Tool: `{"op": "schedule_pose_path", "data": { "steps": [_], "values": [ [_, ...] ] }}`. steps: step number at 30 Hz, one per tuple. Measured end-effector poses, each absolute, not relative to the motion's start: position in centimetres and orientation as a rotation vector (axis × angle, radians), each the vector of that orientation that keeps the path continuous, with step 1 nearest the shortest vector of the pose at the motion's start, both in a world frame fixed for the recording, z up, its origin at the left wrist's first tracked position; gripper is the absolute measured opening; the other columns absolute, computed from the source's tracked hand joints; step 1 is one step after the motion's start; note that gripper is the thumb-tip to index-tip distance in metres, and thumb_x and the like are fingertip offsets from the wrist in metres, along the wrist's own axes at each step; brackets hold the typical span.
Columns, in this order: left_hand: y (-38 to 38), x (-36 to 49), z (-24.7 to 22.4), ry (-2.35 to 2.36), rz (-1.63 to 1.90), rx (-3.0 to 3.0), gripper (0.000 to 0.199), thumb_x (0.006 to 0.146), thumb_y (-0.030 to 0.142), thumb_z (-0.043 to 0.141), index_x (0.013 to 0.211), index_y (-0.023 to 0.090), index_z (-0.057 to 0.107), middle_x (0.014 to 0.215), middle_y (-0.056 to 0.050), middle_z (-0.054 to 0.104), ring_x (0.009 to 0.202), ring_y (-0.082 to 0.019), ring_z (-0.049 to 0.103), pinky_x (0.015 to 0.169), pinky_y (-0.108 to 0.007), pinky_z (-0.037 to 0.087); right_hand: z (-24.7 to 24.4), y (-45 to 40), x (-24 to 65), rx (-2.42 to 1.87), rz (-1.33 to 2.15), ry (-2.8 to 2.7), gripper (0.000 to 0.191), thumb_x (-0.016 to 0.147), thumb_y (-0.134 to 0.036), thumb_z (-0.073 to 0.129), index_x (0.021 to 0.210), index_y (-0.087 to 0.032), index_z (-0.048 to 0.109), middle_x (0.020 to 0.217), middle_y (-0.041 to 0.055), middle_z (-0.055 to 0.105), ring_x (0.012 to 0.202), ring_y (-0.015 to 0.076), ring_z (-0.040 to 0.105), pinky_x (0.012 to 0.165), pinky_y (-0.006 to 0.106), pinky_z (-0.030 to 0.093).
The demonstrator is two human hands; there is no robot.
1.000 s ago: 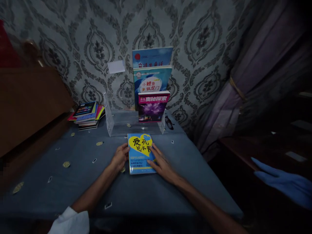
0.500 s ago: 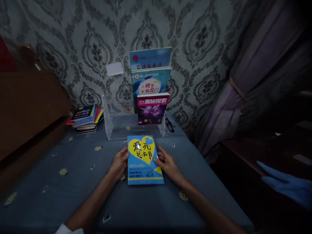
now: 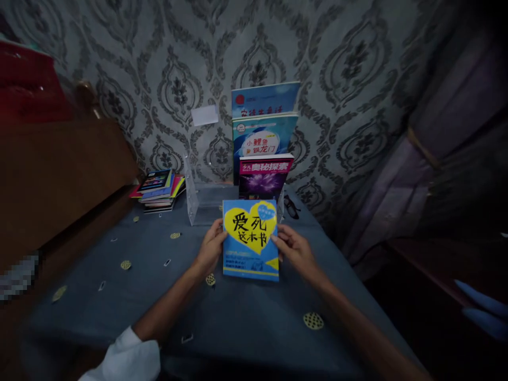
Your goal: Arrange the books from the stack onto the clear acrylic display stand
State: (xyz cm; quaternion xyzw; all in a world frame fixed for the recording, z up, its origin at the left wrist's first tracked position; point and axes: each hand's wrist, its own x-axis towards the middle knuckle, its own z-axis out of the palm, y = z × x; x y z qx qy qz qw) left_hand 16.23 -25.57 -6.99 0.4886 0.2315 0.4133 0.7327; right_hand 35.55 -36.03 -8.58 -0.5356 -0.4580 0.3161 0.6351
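Note:
A blue book (image 3: 251,264) with a yellow heart on its cover is held upright, tilted back, above the table. My left hand (image 3: 212,244) grips its left edge, thumb on the front. On the right edge my right hand (image 3: 294,248) is closed, its thumb also on the cover. Behind the book stands a clear acrylic rack (image 3: 191,196). In its right part are a purple-and-pink book (image 3: 262,181), a teal book (image 3: 243,136) and a taller blue book (image 3: 265,96), one behind another. The held book overlaps the foot of the purple one.
A stack of books (image 3: 159,197) lies at the back left of the blue-grey tablecloth (image 3: 138,296). Dark glasses (image 3: 292,207) rest right of the rack. A brown wooden panel (image 3: 59,180) borders the left side; a purple curtain (image 3: 397,190) hangs at the right.
Both hands have raised the blue book off the table and tipped it more upright, toward the rack. The view has shifted left, so the scene sits further right.

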Motion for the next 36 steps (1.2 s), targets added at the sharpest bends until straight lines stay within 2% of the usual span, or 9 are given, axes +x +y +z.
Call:
{"op": "schedule_pose_path", "data": {
  "steps": [4, 10, 16, 18, 22, 26, 28, 32, 36],
  "values": [
    [-25.5, 16.7, -6.1, 0.472, 1.025, 1.190, 0.037, 0.073, 0.029, 0.070, 0.108, 0.019, 0.060, 0.100, -0.003, 0.072, 0.099, -0.023, 0.068, 0.086, -0.031, 0.054, -7.6, -36.4, 35.1, -1.193, 0.561, -1.168, 0.041, 0.087, -0.052, 0.064, 0.114, -0.021, 0.062, 0.080, 0.0021, 0.069, 0.053, 0.0130, 0.053, 0.045, 0.023, 0.042],
    [-25.4, 16.3, -8.7, 0.456, 0.985, 1.269, 0.029, 0.076, 0.028, 0.065, 0.102, 0.018, 0.061, 0.108, -0.005, 0.071, 0.106, -0.024, 0.065, 0.092, -0.034, 0.051, -9.5, -37.3, 34.4, -1.207, 0.517, -1.234, 0.034, 0.093, -0.047, 0.058, 0.115, -0.022, 0.062, 0.082, 0.0025, 0.069, 0.054, 0.0138, 0.055, 0.047, 0.025, 0.046],
    [-25.1, 15.9, -9.3, 0.387, 0.957, 1.320, 0.036, 0.079, 0.028, 0.066, 0.113, 0.018, 0.061, 0.112, -0.006, 0.071, 0.109, -0.024, 0.065, 0.094, -0.034, 0.051, -9.5, -37.6, 34.4, -1.205, 0.572, -1.238, 0.035, 0.094, -0.047, 0.058, 0.118, -0.022, 0.061, 0.092, 0.0048, 0.073, 0.059, 0.0151, 0.060, 0.051, 0.026, 0.050],
    [-24.6, 15.9, -8.9, 0.351, 0.946, 1.346, 0.039, 0.079, 0.028, 0.068, 0.115, 0.018, 0.061, 0.112, -0.006, 0.071, 0.108, -0.025, 0.066, 0.094, -0.035, 0.052, -8.9, -37.4, 34.5, -1.203, 0.549, -1.250, 0.035, 0.093, -0.047, 0.060, 0.118, -0.022, 0.062, 0.095, 0.0056, 0.074, 0.065, 0.0176, 0.065, 0.057, 0.029, 0.055],
    [-23.4, 15.5, -7.4, 0.266, 1.020, 1.517, 0.038, 0.083, 0.031, 0.069, 0.118, 0.018, 0.064, 0.115, -0.007, 0.071, 0.113, -0.026, 0.064, 0.098, -0.037, 0.050, -7.9, -36.9, 35.2, -1.182, 0.446, -1.313, 0.032, 0.094, -0.044, 0.059, 0.118, -0.023, 0.065, 0.107, 0.0064, 0.075, 0.090, 0.0228, 0.071, 0.080, 0.038, 0.060],
    [-22.4, 14.0, -7.6, 0.217, 0.941, 1.911, 0.030, 0.089, 0.037, 0.066, 0.113, 0.019, 0.071, 0.119, -0.009, 0.072, 0.121, -0.030, 0.063, 0.108, -0.045, 0.044, -8.8, -36.8, 36.5, -1.226, 0.315, -1.429, 0.028, 0.096, -0.039, 0.056, 0.118, -0.025, 0.067, 0.123, 0.0075, 0.071, 0.115, 0.0264, 0.066, 0.100, 0.046, 0.054],
    [-22.3, 13.1, -8.9, 0.171, 0.838, 2.134, 0.033, 0.089, 0.035, 0.067, 0.118, 0.020, 0.071, 0.126, -0.011, 0.070, 0.128, -0.031, 0.059, 0.113, -0.049, 0.040, -10.3, -37.1, 37.0, -1.270, 0.249, -1.531, 0.027, 0.096, -0.034, 0.055, 0.118, -0.026, 0.069, 0.130, 0.0079, 0.068, 0.125, 0.0273, 0.061, 0.107, 0.050, 0.049],
    [-22.8, 11.6, -11.9, 0.085, 0.662, 2.442, 0.054, 0.089, 0.032, 0.070, 0.141, 0.024, 0.056, 0.145, -0.013, 0.056, 0.141, -0.031, 0.045, 0.118, -0.052, 0.035, -13.8, -38.1, 37.7, -1.304, 0.208, -1.747, 0.028, 0.097, -0.024, 0.050, 0.117, -0.026, 0.069, 0.133, 0.0097, 0.067, 0.130, 0.0261, 0.058, 0.108, 0.050, 0.049],
    [-23.7, 11.3, -13.2, 0.039, 0.540, 2.623, 0.063, 0.091, 0.028, 0.068, 0.150, 0.026, 0.044, 0.152, -0.013, 0.048, 0.147, -0.028, 0.036, 0.121, -0.052, 0.031, -15.4, -39.1, 38.9, -1.347, 0.236, -1.901, 0.032, 0.096, -0.019, 0.048, 0.121, -0.022, 0.067, 0.137, 0.0130, 0.063, 0.134, 0.0259, 0.055, 0.109, 0.051, 0.049]
  ]
}}
